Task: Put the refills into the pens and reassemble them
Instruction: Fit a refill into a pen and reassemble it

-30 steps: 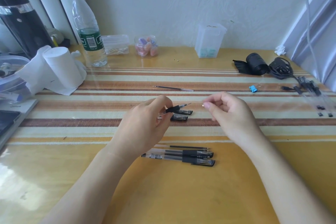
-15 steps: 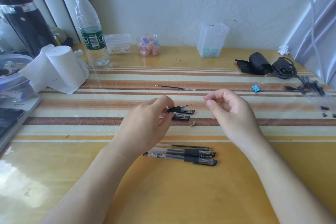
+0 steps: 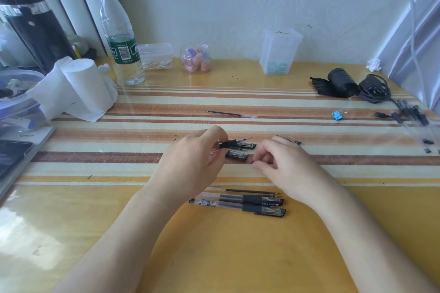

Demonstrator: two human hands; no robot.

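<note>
Tissue roll (image 3: 81, 85) and water bottle (image 3: 119, 38) stand far left on table (image 3: 214, 257). Left hand (image 3: 190, 162) at centre, grip clamped on pen barrel (image 3: 228, 144), refill tip (image 3: 245, 139) poking out to the right, held just above two black caps (image 3: 238, 156). Spare refill (image 3: 231, 114) lies farther back. Near edge: two assembled pens (image 3: 240, 206) side by side, loose refill (image 3: 250, 191) just behind them. Right hand (image 3: 288, 169) knuckles up, fingers curled, fingertips (image 3: 258, 165) down on table beside the caps; whether its grip has anything, cannot tell. Third cap (image 3: 291, 139) just past it. Blue binder clip (image 3: 338, 115) and more pens (image 3: 409, 112) far right.
</note>
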